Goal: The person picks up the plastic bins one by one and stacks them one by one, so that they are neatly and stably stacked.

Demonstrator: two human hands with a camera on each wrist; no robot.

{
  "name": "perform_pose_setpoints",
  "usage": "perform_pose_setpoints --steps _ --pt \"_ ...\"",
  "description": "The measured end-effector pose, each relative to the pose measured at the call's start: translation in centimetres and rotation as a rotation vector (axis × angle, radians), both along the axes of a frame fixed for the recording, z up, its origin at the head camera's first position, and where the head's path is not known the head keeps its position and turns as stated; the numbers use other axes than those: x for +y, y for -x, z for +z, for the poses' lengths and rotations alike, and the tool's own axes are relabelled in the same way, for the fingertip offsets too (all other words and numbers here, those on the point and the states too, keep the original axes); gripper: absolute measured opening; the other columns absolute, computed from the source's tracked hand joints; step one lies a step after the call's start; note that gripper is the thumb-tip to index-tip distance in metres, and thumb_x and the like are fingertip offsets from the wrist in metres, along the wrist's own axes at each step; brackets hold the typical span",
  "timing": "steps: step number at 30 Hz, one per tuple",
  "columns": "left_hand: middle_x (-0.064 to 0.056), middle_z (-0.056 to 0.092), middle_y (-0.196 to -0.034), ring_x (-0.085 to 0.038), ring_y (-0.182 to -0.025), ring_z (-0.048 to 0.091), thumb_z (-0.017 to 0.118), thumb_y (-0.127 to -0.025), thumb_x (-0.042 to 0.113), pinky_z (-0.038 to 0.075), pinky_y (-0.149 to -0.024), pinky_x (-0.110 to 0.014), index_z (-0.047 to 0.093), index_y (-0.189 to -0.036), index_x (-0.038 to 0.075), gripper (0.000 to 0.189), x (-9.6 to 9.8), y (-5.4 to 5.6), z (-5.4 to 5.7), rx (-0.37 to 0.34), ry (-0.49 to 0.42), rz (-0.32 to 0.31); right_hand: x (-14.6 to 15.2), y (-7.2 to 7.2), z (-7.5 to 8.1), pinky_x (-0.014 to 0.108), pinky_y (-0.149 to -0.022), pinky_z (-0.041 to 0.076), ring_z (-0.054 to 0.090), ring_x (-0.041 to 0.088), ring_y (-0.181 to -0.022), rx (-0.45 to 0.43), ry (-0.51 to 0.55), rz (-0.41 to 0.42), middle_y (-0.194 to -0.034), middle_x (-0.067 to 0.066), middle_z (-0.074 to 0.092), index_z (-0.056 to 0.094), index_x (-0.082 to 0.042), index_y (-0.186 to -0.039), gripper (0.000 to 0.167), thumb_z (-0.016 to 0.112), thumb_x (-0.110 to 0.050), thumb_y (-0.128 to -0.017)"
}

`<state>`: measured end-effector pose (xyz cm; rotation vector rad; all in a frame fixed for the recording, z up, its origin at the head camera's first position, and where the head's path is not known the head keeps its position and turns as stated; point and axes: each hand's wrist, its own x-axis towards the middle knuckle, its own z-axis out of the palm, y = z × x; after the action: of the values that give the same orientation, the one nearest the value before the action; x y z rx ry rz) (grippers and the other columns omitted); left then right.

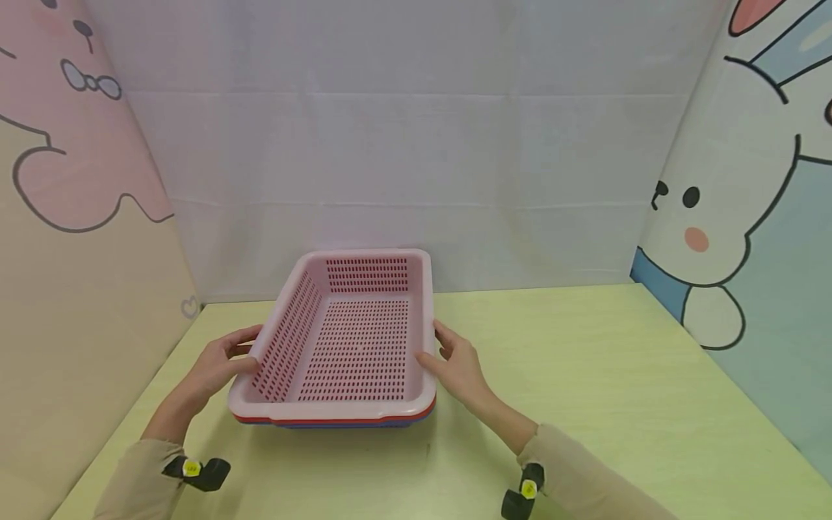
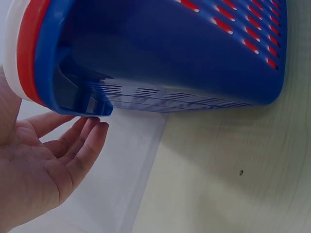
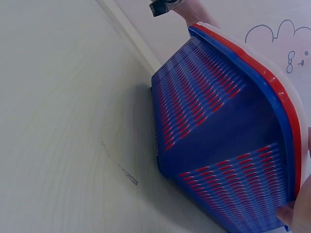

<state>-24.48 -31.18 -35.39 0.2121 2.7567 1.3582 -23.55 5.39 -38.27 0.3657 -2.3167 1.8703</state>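
Observation:
A pale pink plastic basket [image 1: 333, 412] with slotted walls and floor sits nested on top of a red basket [image 2: 30, 53] and a blue basket [image 2: 146, 53]. My left hand [image 1: 209, 372] holds the stack's left rim, thumb on top and fingertips under the blue lip. On the right side, my right hand [image 1: 463, 370] grips the rim with its thumb over the edge; only part of it shows in the right wrist view. The inside of the pink basket holds nothing. Red shows through the blue basket's slots.
The stack is on a pale yellow-green table [image 1: 585, 375], near its left side. A white cloth wall [image 1: 468, 166] stands behind, and printed cartoon panels [image 1: 747, 217] flank both sides.

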Motion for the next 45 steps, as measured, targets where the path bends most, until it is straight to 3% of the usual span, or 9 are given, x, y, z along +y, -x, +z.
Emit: perform_pose_setpoints --steps 6,14,22,30,39,45 --pt "-0.024 0.046 -0.127 -0.032 -0.109 0.047 0.058 -0.079 0.009 0.047 -0.075 -0.025 0.034 -0.137 -0.002 0.063 -0.1 0.0 -0.1 -0.002 -0.009 -0.002 0.0 0.2 0.0 0.049 -0.097 0.034 0.038 0.034 -0.124 -0.012 0.004 0.003 -0.135 0.024 0.039 0.036 0.011 -0.132 0.062 0.064 0.0 -0.078" --pt "-0.026 0.046 -0.126 -0.034 -0.108 0.047 0.059 -0.079 0.007 0.048 -0.072 -0.024 0.036 -0.136 -0.004 0.062 0.5 -0.1 0.0 0.014 -0.012 -0.007 0.5 -0.4 0.1 0.044 -0.099 0.035 0.038 0.029 -0.125 -0.01 -0.011 -0.011 -0.136 0.019 0.04 0.036 0.006 -0.134 0.063 0.065 -0.006 -0.079" --pt "-0.026 0.044 -0.127 -0.037 -0.11 0.046 0.061 -0.079 0.008 0.047 -0.075 -0.027 0.034 -0.137 -0.003 0.064 1.1 0.0 -0.3 -0.001 -0.028 -0.016 1.1 -2.0 2.6 0.049 -0.097 0.034 0.038 0.038 -0.123 -0.001 -0.016 -0.001 -0.133 0.029 0.039 0.035 0.015 -0.13 0.06 0.061 0.002 -0.078" --pt "-0.025 0.042 -0.13 -0.037 -0.112 0.045 0.062 -0.079 0.011 0.046 -0.081 -0.037 0.034 -0.137 -0.002 0.066 1.9 -0.1 0.1 -0.023 -0.017 -0.035 2.4 -0.4 0.0 0.045 -0.097 0.036 0.041 0.031 -0.123 0.022 -0.041 -0.013 -0.133 0.022 0.043 0.039 0.006 -0.133 0.061 0.064 -0.004 -0.079" --pt "-0.025 0.042 -0.131 -0.038 -0.112 0.045 0.064 -0.078 0.011 0.045 -0.079 -0.032 0.035 -0.136 -0.003 0.067 2.8 0.0 0.0 -0.03 -0.048 -0.052 3.6 -0.4 -0.1 0.042 -0.097 0.037 0.043 0.033 -0.121 0.013 -0.012 0.017 -0.133 0.023 0.042 0.037 0.005 -0.135 0.061 0.063 -0.002 -0.079" --pt "-0.024 0.041 -0.131 -0.037 -0.113 0.044 0.064 -0.079 0.013 0.045 -0.082 -0.038 0.033 -0.138 -0.002 0.068 3.4 -0.1 0.0 -0.04 -0.049 -0.065 4.4 -0.5 -0.1 0.042 -0.095 0.039 0.045 0.035 -0.118 -0.002 -0.026 0.022 -0.134 0.023 0.042 0.035 0.005 -0.136 0.062 0.062 -0.001 -0.08"
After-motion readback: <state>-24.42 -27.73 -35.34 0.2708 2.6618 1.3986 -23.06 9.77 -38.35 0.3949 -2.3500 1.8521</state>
